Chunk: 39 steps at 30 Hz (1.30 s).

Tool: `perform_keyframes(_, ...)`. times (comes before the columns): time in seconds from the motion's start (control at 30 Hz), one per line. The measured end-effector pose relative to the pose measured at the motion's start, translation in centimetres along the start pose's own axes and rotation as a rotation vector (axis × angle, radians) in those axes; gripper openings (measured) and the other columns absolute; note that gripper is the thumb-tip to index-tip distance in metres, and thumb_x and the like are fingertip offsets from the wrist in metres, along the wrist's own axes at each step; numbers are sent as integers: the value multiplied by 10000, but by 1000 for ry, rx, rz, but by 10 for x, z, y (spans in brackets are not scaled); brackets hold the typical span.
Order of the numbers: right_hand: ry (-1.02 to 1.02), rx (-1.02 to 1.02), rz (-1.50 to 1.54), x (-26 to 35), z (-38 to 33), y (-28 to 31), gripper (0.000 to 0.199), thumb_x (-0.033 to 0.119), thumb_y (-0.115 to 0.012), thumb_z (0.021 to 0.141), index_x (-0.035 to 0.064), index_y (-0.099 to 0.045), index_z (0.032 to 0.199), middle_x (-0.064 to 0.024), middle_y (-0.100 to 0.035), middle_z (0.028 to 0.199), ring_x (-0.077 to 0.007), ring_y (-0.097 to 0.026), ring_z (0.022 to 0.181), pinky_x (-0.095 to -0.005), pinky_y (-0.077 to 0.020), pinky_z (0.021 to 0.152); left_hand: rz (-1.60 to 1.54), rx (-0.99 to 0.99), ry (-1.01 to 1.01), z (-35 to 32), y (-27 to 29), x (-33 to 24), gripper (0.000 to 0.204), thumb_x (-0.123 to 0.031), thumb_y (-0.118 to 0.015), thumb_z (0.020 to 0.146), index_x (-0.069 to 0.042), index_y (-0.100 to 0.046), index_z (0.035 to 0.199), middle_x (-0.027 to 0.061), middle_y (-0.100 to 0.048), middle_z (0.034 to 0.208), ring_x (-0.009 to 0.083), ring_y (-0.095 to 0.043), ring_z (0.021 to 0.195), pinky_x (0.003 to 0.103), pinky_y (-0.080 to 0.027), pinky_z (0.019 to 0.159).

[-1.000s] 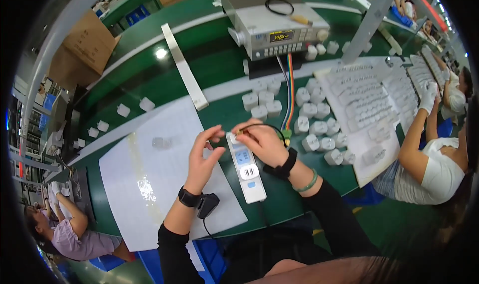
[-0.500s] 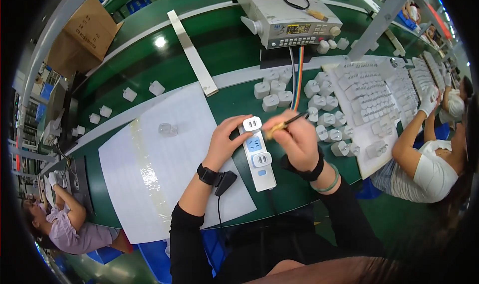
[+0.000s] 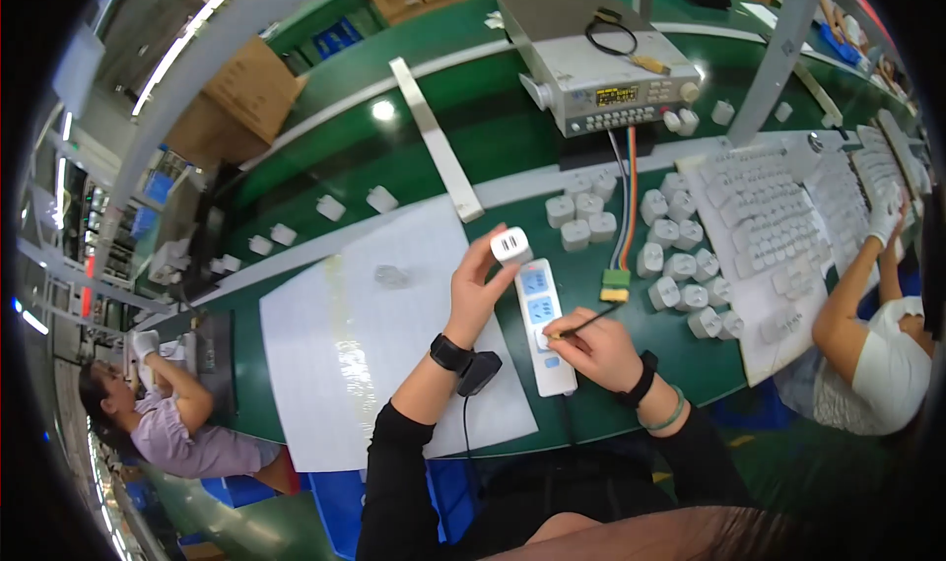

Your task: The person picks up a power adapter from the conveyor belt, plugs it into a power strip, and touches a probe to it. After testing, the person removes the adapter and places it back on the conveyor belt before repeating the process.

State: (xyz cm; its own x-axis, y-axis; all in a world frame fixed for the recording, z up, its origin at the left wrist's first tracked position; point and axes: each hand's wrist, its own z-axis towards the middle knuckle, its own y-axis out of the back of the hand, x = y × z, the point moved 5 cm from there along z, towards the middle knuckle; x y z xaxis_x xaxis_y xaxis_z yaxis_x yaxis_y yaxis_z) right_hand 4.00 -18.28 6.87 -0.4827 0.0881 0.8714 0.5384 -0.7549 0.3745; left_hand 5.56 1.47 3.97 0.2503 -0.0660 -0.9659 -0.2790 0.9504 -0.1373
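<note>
My left hand point(image 3: 473, 300) pinches a white two-port USB charger point(image 3: 509, 245), raised off the far end of the white power strip point(image 3: 554, 378). The strip's two far sockets, with blue faces, are uncovered. My right hand point(image 3: 601, 350) is closed round the plug end of a dark cable point(image 3: 591, 321). That plug is at a second white charger point(image 3: 543, 339) seated in the near socket, mostly hidden by my fingers; how far it is inserted cannot be made out. The cable leads to a green and yellow connector piece point(image 3: 615, 283) on a ribbon of coloured wires.
Beyond the strip stands a grey bench instrument point(image 3: 591, 78) with a lit display. Several white chargers point(image 3: 665, 234) stand right of the wires, near a board point(image 3: 759, 315) full of more. White sheeting point(image 3: 305, 364) covers the left side. Co-workers sit at both sides.
The far charger has come out of the strip in my left hand. My right hand has moved with the cable plug from that charger to the near one. The whole view has shifted.
</note>
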Motion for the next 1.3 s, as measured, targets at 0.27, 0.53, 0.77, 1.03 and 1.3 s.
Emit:
perform_keyframes(0.27,-97,57,167,-8,-5,-5,185,157,-669,826,63,-656,985,-69,-594,836,-168,-604,657,-273,-486,613,1152,209,-334,145,9,-21,460,-116,-682,748,-97,-579,1196,134,-597,1032,255,-586,988,351,-476,875)
perform_keyframes(0.53,-141,133,233,-9,-7,11,211,172,-669,833,100,-652,1031,-65,-604,878,-196,-622,717,-272,-490,637,1351,291,-43,187,11,-23,447,-208,-728,696,-106,-597,1110,83,-608,1054,328,-587,998,402,-495,792)
perform_keyframes(0.77,-63,142,274,-10,3,1,227,237,-651,851,127,-657,1049,-56,-617,902,-211,-628,746,-287,-497,651,2132,245,508,173,163,-16,256,-235,-644,672,-196,-708,917,68,-682,935,266,-621,959,426,-481,783)
perform_keyframes(1.03,-27,70,153,-14,-6,3,231,224,-647,854,100,-652,1050,-59,-626,929,-212,-632,743,-287,-504,661,675,23,6,99,108,-92,391,-14,-619,784,-61,-546,1166,71,-609,1091,205,-587,1034,328,-493,833)
perform_keyframes(1.3,11,36,107,-9,-9,-7,193,113,-627,853,45,-639,1034,-86,-605,914,-195,-627,764,-278,-500,693,165,36,28,-2,34,-64,449,18,-627,819,-33,-458,1231,86,-553,1194,180,-554,1093,286,-461,910)
